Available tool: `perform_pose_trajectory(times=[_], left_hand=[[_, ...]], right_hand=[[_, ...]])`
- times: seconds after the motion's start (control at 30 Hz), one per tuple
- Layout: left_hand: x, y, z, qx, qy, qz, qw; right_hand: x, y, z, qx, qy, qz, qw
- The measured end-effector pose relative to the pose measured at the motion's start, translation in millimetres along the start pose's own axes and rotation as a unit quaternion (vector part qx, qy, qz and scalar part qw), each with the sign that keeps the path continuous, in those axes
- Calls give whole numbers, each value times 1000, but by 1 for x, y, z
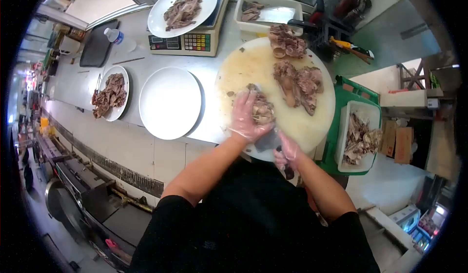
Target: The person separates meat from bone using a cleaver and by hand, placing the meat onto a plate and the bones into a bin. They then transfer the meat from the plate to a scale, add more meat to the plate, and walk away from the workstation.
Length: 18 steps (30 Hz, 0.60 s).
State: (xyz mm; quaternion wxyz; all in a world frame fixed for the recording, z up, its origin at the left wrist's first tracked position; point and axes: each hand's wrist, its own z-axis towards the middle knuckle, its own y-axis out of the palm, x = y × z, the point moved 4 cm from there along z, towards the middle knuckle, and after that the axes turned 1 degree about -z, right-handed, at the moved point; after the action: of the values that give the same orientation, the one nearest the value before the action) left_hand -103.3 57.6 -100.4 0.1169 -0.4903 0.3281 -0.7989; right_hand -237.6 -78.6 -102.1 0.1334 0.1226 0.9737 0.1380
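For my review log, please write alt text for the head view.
Gloved left hand holds meat on a round board; gloved right hand grips a broad-bladed knife. More meat lies on the board, and a white plate and a scale stand to its left.

Both forearms are bare below short black sleeves, reaching up from the bottom of the frame. The gloved left hand (250,118) lies palm down near the centre, fingers spread upward; the gloved right hand (288,152), lower and rightward, is curled closed.
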Motion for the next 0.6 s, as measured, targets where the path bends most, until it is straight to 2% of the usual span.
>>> perform_pose_trajectory(times=[0.07,0.13,0.17,0.23,0.3,0.37,0.4,0.5,0.6], left_hand=[[3,-6,6,4,-9,-23,1000],[6,-11,16,9,-13,-50,999],[7,-14,22,22,9,-56,998],[3,-22,42,40,36,-61,997],[-4,-37,67,39,58,-113,991],[-17,-61,94,38,67,-101,992],[-24,-77,112,48,74,-107,990],[-57,-127,166,86,99,-128,983],[-102,-174,219,120,114,-103,981]], right_hand=[[-4,5,-3,-9,5,-6,1000],[-20,15,-20,8,-54,-14,998],[-25,19,-22,11,-57,-18,998],[-42,27,-26,29,-129,-35,991],[-60,38,-23,38,-125,3,991],[-85,50,-17,92,-173,-59,979],[-103,71,-27,96,-138,-7,986],[-177,142,-39,130,-157,20,979],[-237,179,-4,81,-164,2,983]])
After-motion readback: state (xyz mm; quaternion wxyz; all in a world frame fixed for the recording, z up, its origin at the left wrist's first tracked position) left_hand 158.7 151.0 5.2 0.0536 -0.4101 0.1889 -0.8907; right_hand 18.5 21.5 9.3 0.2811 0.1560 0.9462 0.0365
